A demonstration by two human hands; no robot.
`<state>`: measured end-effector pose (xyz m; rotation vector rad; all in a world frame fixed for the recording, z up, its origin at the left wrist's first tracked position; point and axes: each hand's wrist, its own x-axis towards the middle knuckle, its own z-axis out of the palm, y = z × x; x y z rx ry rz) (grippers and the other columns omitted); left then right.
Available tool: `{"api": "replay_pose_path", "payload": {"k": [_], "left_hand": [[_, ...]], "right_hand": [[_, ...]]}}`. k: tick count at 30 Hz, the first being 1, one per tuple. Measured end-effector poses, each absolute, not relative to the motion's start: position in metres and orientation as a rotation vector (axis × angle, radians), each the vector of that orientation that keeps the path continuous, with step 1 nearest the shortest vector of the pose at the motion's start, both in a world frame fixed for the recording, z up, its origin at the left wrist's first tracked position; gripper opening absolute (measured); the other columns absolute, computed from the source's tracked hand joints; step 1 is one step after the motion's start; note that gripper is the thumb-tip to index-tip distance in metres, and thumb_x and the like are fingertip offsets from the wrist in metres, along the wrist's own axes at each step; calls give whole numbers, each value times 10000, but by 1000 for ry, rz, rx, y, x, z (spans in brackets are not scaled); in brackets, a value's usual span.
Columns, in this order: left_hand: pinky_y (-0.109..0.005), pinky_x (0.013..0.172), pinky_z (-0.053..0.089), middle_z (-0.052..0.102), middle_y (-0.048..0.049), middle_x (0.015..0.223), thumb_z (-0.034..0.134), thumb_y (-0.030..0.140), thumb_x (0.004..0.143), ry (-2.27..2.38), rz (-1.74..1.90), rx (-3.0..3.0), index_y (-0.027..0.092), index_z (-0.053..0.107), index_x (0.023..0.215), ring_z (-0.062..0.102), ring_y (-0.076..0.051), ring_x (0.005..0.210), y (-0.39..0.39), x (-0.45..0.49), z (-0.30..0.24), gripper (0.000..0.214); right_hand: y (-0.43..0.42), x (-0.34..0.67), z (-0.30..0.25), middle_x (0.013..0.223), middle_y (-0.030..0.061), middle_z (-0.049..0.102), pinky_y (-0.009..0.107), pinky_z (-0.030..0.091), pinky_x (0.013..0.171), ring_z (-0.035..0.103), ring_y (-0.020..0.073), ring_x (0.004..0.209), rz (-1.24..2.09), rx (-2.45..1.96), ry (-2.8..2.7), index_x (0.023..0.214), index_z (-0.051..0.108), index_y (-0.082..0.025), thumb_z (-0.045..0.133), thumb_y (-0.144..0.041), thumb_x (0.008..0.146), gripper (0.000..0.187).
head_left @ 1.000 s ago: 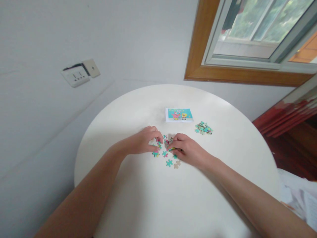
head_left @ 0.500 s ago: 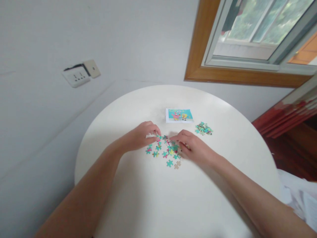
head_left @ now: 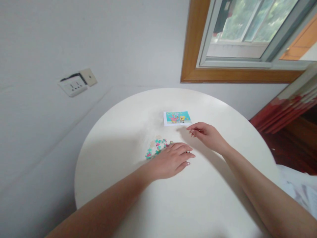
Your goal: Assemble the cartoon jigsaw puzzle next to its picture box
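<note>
There are two hands (head_left: 170,161) (head_left: 209,137), one card (head_left: 177,118) and several puzzle pieces (head_left: 158,141).

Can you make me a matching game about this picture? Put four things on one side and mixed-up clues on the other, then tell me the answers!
Things:
1. left hand
2. right hand
3. picture card
4. wall socket

Clues:
A. flat on the white table, showing a pink and a yellow figure
B. on the wall, off to the left
C. over some jigsaw pieces
D. by the card's near right corner

Right pairs: 1-C, 2-D, 3-A, 4-B
</note>
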<state>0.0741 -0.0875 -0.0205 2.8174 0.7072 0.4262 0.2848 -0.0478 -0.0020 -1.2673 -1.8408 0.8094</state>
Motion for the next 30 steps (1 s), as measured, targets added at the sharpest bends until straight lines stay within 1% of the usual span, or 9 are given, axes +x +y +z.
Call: {"api": "replay_pose_path", "payload": {"k": [3,6,11,15,18,20,22,25,30], "left_hand": [[-371,970,372,584,-52,1127,452,250,949,793,388,2890,210,569,1092,481,-216,1115,-82,71,-18,190],[-370,909,382,572,-53,983,430,220,947,926,338,2956,200,574,934,493,-217,1009,-72,63,-16,146],[-369,867,384,547,-70,952,439,192,916,1079,364,2942,187,555,900,478,-220,948,-52,38,-20,117],[-365,814,391,547,-77,922,449,190,885,1226,413,2908,181,571,861,476,-228,915,-37,12,-21,124],[-373,818,398,548,-77,885,485,191,851,1192,474,2867,173,580,803,481,-227,880,-31,-1,-18,108],[-377,846,399,555,-76,911,483,198,864,1186,579,2810,172,584,841,487,-223,896,-32,0,-16,107],[-385,902,386,563,-76,991,468,184,880,1153,675,2774,175,576,946,490,-222,964,-35,8,-17,127],[-386,969,362,555,-72,1103,460,180,894,1066,660,2760,196,557,1018,466,-228,1083,-41,26,-22,158],[-393,912,383,559,-81,999,438,184,899,1125,539,2787,186,567,961,477,-238,1009,-37,31,-27,142]], "right_hand": [[-47,285,-4,876,52,668,293,512,733,634,142,753,794,-1270,-1862,958,687,-176,509,-206,816,230],[-47,287,-5,868,57,670,298,512,728,635,144,748,802,-1254,-1860,955,688,-168,504,-209,816,233],[-46,292,-1,870,60,681,295,520,714,635,144,739,806,-1235,-1813,958,685,-166,523,-232,814,227],[-44,300,7,844,65,691,280,511,651,632,143,687,797,-1313,-1731,961,695,-151,534,-269,814,247],[-41,309,13,811,61,691,273,490,616,627,152,676,764,-1364,-1671,962,704,-153,545,-298,812,262],[-39,315,15,796,59,683,269,484,618,621,156,691,749,-1365,-1633,963,704,-152,556,-314,809,269],[-37,321,15,797,61,676,270,487,638,615,153,705,748,-1351,-1603,968,701,-145,563,-326,809,278],[-34,327,14,827,66,679,282,497,680,612,152,725,731,-1340,-1599,978,699,-145,571,-338,810,286],[-34,330,13,840,72,684,302,506,712,616,160,741,720,-1345,-1612,984,702,-149,570,-352,813,296]]}}
